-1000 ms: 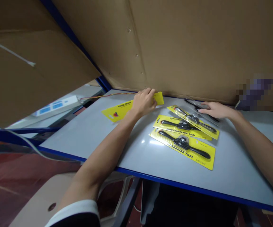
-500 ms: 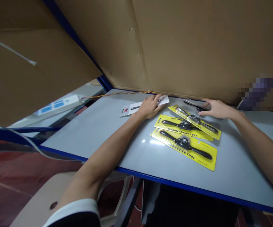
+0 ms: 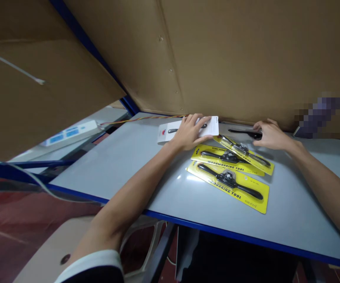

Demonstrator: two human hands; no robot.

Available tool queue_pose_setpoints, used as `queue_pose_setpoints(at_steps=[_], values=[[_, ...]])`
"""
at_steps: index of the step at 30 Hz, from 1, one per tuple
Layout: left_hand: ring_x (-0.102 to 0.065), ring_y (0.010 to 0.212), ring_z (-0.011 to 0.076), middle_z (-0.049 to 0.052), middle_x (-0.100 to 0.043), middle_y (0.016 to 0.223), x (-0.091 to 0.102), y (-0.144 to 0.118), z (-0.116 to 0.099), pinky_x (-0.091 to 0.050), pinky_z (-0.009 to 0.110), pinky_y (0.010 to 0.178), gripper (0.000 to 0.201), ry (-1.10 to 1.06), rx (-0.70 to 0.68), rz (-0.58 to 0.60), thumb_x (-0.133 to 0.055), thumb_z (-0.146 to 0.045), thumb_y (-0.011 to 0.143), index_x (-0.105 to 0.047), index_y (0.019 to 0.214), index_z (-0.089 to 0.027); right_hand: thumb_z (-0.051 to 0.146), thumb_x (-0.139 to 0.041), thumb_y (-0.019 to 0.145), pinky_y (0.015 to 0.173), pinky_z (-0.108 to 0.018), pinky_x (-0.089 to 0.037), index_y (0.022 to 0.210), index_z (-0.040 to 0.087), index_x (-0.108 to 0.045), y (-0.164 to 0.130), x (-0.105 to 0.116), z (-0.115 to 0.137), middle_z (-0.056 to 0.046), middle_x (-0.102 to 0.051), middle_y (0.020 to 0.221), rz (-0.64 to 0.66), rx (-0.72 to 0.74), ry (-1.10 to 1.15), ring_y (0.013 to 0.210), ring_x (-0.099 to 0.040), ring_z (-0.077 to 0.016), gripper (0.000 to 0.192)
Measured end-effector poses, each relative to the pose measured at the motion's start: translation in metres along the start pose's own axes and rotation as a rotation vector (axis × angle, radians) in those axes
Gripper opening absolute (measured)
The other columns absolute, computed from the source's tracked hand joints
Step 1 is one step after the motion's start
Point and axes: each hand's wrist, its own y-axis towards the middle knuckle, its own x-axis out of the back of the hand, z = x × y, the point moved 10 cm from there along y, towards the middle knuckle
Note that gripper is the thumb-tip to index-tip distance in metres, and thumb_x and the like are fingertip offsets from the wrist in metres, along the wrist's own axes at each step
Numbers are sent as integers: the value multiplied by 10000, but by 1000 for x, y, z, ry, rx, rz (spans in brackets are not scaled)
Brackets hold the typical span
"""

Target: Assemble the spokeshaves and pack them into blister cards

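My left hand flat on white card, fingers spread, pinning it to grey table near cardboard wall. My right hand open, fingertips touching black tool at table's back edge. Three yellow tool packs overlapping between hands, just in front.

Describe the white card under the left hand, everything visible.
The white card is a flat, long rectangle that looks like printed cardboard, white side up. A small red mark sits near its left end, with a dark tool picture along its middle. It lies on the grey table by the cardboard wall. The left hand covers its middle.
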Motion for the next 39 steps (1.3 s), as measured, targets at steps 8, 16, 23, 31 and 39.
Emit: queue_pose_setpoints(at_steps=[8, 16, 23, 31, 39], values=[[-477, 1360, 395, 177, -508, 1528, 16, -3, 3, -357, 558, 1175, 855, -16, 1, -98, -346, -828, 976, -399, 1625, -273, 440, -715, 780, 928, -513, -562, 1341, 223, -598, -8, 21, 20, -155, -732, 1288, -22, 15, 13, 1130, -697, -387, 613], [-457, 1371, 392, 142, -503, 1543, 11, -3, -7, -347, 566, 1174, 827, 9, 0, -55, -436, -827, 956, -421, 1621, -335, 378, -731, 776, 1016, -554, -494, 1316, 260, -601, -13, 36, 37, -140, -711, 1324, -116, 54, -39, 1189, -647, -412, 568], [-526, 1265, 375, 154, -580, 1448, 4, -2, -13, -406, 564, 1113, 871, -28, -95, -63, -461, -884, 918, -543, 1567, -308, 355, -719, 767, 1012, -593, -474, 1315, 260, -577, -11, 36, 33, -146, -711, 1286, -168, 64, -56, 1160, -645, -415, 574], [-598, 1182, 357, 179, -643, 1354, 1, -3, -17, -470, 538, 1043, 993, -42, -183, -64, -383, -958, 882, -633, 1508, -229, 331, -726, 709, 844, -486, -490, 1173, 252, -607, -12, 35, 34, -118, -738, 1108, -183, 92, -83, 975, -669, -361, 485], [-646, 1150, 359, 185, -677, 1283, -1, -1, -15, -506, 538, 1043, 963, -41, -132, 44, -426, -911, 911, -639, 1510, -189, 372, -730, 720, 766, -441, -456, 1185, 237, -636, -14, 36, 36, -123, -750, 1118, -171, 60, -131, 933, -657, -338, 493]])
